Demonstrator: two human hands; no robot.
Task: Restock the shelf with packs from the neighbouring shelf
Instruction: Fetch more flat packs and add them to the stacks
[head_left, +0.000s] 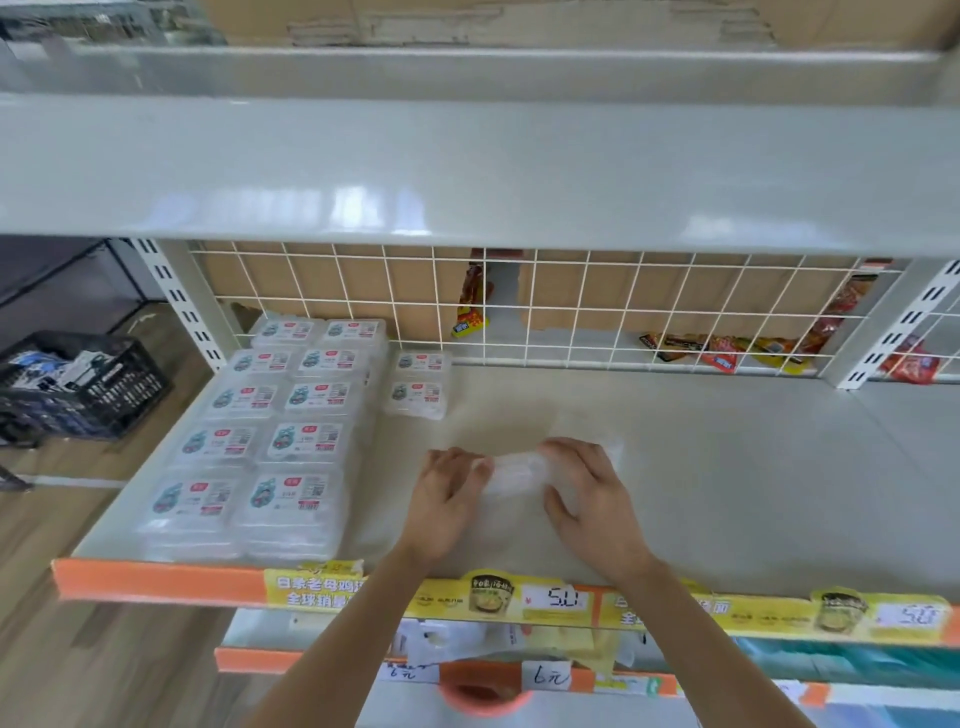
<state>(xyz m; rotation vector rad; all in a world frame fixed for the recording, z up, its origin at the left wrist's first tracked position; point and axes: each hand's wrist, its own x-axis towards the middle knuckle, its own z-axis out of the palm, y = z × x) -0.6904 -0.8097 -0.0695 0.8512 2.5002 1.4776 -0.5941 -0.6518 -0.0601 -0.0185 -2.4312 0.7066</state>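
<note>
Gripping 1 clear pack (514, 475) from both ends — left hand (447, 501) and right hand (587, 493), fingers curled round it, just above the shelf (727, 467), mid-front. Stacked labelled packs (270, 441) fill the shelf's left end in 2 columns — 2 more packs (420, 384) beside them. Black crate (78, 384) on floor, left.

We see bright, even overhead light glaring off the upper shelf (363, 208); soft shadows, motion blur on both hands, and wide-angle bending at the edges.
</note>
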